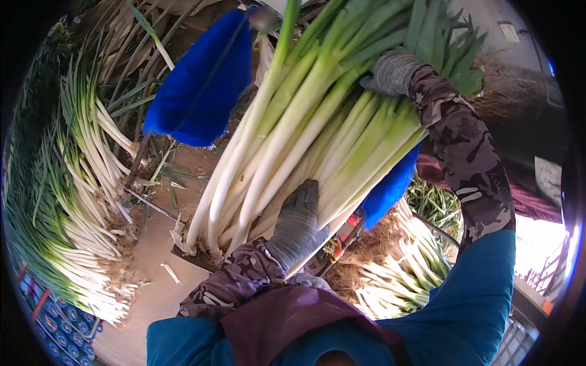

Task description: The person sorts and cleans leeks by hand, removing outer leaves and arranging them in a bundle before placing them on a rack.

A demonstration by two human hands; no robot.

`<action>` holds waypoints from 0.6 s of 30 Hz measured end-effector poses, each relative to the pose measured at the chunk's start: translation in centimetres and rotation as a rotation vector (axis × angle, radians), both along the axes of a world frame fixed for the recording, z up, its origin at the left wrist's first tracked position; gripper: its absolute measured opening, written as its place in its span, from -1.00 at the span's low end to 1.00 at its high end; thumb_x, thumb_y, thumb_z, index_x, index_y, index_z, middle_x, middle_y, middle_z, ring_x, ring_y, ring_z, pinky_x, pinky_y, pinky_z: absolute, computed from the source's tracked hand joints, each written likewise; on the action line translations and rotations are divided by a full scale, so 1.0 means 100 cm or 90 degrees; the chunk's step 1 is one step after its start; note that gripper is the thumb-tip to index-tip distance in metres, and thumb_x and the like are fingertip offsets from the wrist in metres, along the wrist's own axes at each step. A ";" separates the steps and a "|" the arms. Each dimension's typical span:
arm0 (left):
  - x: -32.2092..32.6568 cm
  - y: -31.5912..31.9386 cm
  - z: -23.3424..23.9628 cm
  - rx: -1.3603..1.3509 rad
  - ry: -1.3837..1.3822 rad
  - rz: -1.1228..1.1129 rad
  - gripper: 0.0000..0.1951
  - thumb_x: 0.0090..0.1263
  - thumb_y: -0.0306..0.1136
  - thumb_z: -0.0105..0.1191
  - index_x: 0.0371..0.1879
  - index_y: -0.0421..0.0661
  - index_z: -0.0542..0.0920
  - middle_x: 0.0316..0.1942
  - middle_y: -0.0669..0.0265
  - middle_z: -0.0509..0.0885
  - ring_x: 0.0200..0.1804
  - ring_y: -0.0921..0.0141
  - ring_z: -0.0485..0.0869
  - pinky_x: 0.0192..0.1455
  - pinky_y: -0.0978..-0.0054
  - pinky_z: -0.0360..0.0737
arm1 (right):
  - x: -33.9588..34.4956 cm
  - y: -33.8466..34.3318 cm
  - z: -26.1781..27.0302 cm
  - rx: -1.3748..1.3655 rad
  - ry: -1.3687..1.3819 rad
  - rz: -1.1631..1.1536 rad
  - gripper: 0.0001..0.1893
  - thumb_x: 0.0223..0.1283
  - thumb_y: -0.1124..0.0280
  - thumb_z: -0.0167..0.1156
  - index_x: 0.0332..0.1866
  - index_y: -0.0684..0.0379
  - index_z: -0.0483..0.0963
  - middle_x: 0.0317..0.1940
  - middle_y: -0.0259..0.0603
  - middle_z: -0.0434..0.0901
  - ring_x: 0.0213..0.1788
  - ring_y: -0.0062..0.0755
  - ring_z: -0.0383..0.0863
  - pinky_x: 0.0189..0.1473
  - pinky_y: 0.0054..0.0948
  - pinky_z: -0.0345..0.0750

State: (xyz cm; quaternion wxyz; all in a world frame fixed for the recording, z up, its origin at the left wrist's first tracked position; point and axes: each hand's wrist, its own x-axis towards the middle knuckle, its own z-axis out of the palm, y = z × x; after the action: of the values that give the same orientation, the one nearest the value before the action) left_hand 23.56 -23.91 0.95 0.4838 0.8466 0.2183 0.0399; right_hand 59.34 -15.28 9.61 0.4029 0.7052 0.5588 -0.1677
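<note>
A large bundle of long green onions lies slantwise in front of me, its white root ends low and its green leaves at the top. My left hand, in a grey knit glove, rests on the white stalks near their lower end with the fingers close together. At the upper right my right hand, gloved alike, lies at the green part of the bundle; its fingers are partly hidden by the leaves. Blue cloth covers a support left of the bundle, and more blue cloth shows under its right side.
Rows of green onions lie along the floor at left. Another pile with roots is at lower right. Metal rods cross beside the bundle. A patterned blue thing stands at lower left, and a dark surface at right.
</note>
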 end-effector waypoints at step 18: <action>-0.001 0.011 -0.024 0.041 0.025 0.018 0.04 0.13 -0.08 0.41 0.52 -0.30 0.10 0.48 -0.25 0.17 0.54 -0.13 0.12 0.61 0.10 0.05 | -0.023 -0.051 -0.012 0.267 0.083 0.209 -0.38 0.45 -0.18 -0.13 0.22 0.10 0.59 0.15 -0.05 0.62 0.36 0.00 0.42 0.52 -0.04 0.13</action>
State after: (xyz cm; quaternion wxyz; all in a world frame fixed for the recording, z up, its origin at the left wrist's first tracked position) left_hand 23.47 -22.78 -1.40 0.4514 0.8591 0.2384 0.0373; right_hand 57.09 -20.41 8.36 0.2332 0.6607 0.7130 -0.0260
